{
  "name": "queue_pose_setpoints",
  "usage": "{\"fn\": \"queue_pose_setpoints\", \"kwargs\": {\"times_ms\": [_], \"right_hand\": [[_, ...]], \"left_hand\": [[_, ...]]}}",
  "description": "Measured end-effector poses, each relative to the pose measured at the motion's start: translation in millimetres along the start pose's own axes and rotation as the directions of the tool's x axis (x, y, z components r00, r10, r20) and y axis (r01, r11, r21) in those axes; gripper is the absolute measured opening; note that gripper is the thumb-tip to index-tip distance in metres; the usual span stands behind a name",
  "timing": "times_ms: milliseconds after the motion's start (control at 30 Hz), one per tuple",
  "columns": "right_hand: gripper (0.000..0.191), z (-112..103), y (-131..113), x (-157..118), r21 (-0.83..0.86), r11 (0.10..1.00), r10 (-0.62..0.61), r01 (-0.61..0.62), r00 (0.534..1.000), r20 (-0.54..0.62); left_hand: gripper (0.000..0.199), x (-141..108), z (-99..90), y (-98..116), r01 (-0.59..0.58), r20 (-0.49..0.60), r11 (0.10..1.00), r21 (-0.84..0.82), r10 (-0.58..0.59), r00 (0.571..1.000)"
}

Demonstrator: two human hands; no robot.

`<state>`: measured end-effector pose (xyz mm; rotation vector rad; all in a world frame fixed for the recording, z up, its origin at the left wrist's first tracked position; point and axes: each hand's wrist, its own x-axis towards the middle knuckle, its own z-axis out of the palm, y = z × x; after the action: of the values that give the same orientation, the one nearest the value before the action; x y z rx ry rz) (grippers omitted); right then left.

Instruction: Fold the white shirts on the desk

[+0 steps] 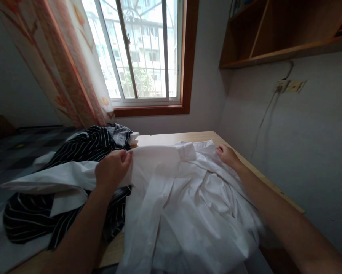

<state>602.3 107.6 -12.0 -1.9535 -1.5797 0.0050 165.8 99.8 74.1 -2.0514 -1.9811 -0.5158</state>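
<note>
White shirt lies rumpled over the table, button front up. Left hand: fingers closed on its upper left. Right hand: fingers pinching cloth at upper right. Left sleeve crosses black striped garment, heaped beside.
</note>
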Motion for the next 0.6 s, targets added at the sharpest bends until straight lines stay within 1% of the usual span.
{"fn": "queue_pose_setpoints", "kwargs": {"times_ms": [33,67,100,133,167,200,233,267,300,333,367,400,433,467,500,533,567,600], "right_hand": [[0.021,-3,-8,-1,-0.002,1.000,0.009,-0.009,0.999,-0.053],[0.021,-6,-16,-3,-0.001,1.000,0.013,-0.014,0.997,-0.081],[0.020,-10,-26,-5,-0.001,1.000,0.002,-0.002,0.997,-0.080],[0.018,-13,-35,-9,-0.009,1.000,-0.023,0.023,0.999,-0.049],[0.016,-15,-45,-14,-0.028,0.998,-0.060,0.060,0.998,0.008],[0.013,-17,-55,-20,-0.054,0.992,-0.104,0.110,0.990,0.090],[0.011,-19,-64,-26,-0.081,0.983,-0.148,0.165,0.972,0.184],[0.009,-19,-72,-32,-0.103,0.971,-0.182,0.217,0.944,0.275],[0.008,-20,-79,-37,-0.118,0.959,-0.203,0.259,0.913,0.353],[0.008,-20,-85,-42,-0.130,0.950,-0.210,0.285,0.887,0.412],[0.010,-20,-91,-46,-0.142,0.944,-0.206,0.298,0.867,0.454],[0.013,-21,-97,-48,-0.162,0.941,-0.187,0.296,0.857,0.481],[0.017,-22,-103,-49,-0.196,0.940,-0.151,0.278,0.859,0.490],[0.020,-22,-109,-49,-0.241,0.939,-0.108,0.245,0.876,0.470],[0.022,-22,-116,-49,-0.288,0.935,-0.072,0.206,0.907,0.414],[0.022,-21,-123,-48,-0.324,0.931,-0.056,0.169,0.943,0.329],[0.021,-19,-130,-47,-0.339,0.930,-0.066,0.143,0.971,0.230],[0.020,-15,-138,-46,-0.331,0.933,-0.103,0.144,0.985,0.140]], "left_hand": [[0.049,1,-13.0,-8,0.048,-0.045,0.999,0.022,-0.047,0.998],[0.048,1,-24.7,-17,0.093,-0.058,0.995,0.046,-0.091,0.994],[0.046,2,-34.6,-25,0.127,-0.021,0.989,0.073,-0.126,0.992],[0.042,2,-42.4,-32,0.152,0.053,0.982,0.115,-0.159,0.986],[0.039,1,-48.0,-37,0.168,0.107,0.970,0.173,-0.188,0.976],[0.038,-1,-51.4,-37,0.169,0.123,0.957,0.235,-0.202,0.972],[0.038,-3,-52.6,-33,0.149,0.099,0.946,0.287,-0.184,0.978],[0.040,-6,-51.6,-24,0.117,0.037,0.939,0.322,-0.136,0.990],[0.041,-10,-48.6,-11,0.053,-0.040,0.945,0.322,-0.042,0.998],[0.040,-14,-43.4,5,-0.063,-0.045,0.959,0.276,0.078,0.996],[0.036,-19,-36.3,23,-0.164,-0.008,0.968,0.191,0.168,0.986],[0.034,-24,-27.5,42,-0.260,0.054,0.961,0.091,0.256,0.965],[0.038,-30,-17.4,59,-0.314,0.120,0.949,-0.001,0.312,0.942],[0.043,-36,-6.6,75,-0.334,0.177,0.940,-0.064,0.340,0.923],[0.048,-41,4.4,87,-0.357,0.228,0.929,-0.097,0.369,0.901],[0.054,-46,14.9,97,-0.381,0.260,0.919,-0.107,0.395,0.881],[0.057,-49,24.5,103,-0.392,0.276,0.915,-0.098,0.404,0.872],[0.058,-51,32.9,106,-0.393,0.280,0.916,-0.079,0.399,0.873]]}}
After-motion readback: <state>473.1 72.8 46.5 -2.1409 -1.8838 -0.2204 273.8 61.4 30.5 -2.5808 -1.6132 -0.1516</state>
